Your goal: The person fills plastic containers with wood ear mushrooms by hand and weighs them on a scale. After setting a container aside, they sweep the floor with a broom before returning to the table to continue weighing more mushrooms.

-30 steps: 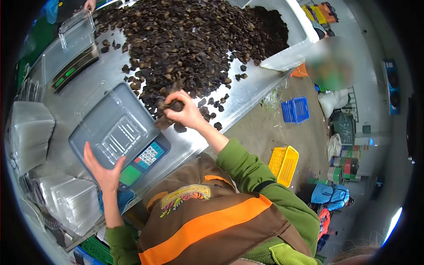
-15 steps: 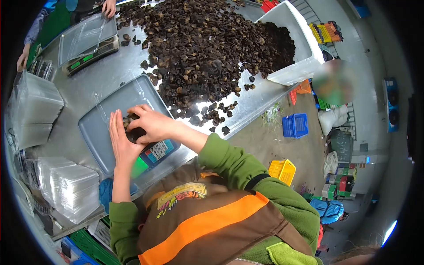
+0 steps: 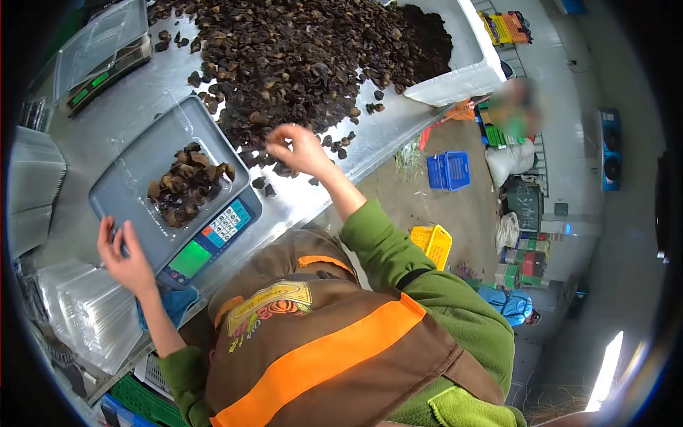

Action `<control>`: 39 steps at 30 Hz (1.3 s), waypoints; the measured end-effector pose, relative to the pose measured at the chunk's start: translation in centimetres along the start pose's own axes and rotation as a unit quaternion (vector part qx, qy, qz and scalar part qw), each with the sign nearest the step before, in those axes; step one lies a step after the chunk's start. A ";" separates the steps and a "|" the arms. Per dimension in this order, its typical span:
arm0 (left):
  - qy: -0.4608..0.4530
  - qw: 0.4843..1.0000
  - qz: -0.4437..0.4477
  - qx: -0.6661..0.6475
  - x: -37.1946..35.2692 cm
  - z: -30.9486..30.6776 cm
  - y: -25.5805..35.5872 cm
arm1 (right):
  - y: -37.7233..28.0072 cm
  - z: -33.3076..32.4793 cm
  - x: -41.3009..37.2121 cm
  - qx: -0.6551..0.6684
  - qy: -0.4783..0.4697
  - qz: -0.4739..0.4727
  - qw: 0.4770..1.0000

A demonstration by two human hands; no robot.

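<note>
A pile of dark brown wood ear mushrooms (image 3: 284, 64) covers much of the metal table. In front of it stands a digital scale (image 3: 213, 249) with a grey pan and a lit green display. On the pan lies a clear plastic tray (image 3: 135, 185) with a heap of mushrooms (image 3: 188, 186) in it. My left hand (image 3: 128, 257) is at the pan's near left corner, fingers apart and nothing in them. Over the pile's near edge is my right hand (image 3: 300, 151), its thumb and fingers bent but apart; I see nothing held.
Stacks of clear plastic trays (image 3: 92, 313) stand along the left side. A second scale (image 3: 107, 75) with a clear tray is at the upper left. A white foam box (image 3: 462, 82) lies at the pile's right end. Blue (image 3: 448, 171) and yellow (image 3: 432, 245) baskets are on the floor.
Both hands have come off the mushrooms on the scale. My left hand moved to the pan's left corner, my right hand toward the pile. The heap in the tray is now uncovered.
</note>
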State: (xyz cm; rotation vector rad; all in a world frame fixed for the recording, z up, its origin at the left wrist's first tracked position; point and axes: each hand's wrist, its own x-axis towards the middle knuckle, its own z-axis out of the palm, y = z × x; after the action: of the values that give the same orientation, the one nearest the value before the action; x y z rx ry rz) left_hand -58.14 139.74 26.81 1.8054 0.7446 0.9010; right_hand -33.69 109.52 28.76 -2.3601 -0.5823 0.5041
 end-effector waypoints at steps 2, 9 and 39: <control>0.042 0.997 -0.056 0.014 -0.2 -1.8 -0.3 | 4.7 2.8 -2.7 -0.047 -0.044 0.057 0.996; 0.035 0.998 -0.043 -0.002 1.3 -1.7 1.6 | 6.0 9.4 -5.5 -0.175 -0.078 -0.162 0.968; 0.001 0.995 -0.093 -0.029 1.6 -2.1 0.2 | -5.8 0.5 -3.7 0.490 0.060 0.038 0.869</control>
State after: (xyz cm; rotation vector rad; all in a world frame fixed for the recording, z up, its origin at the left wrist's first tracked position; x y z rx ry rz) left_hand -59.01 142.00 27.99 1.6539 0.8637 0.7937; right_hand -38.56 111.86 33.04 -1.4163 -0.0998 0.5144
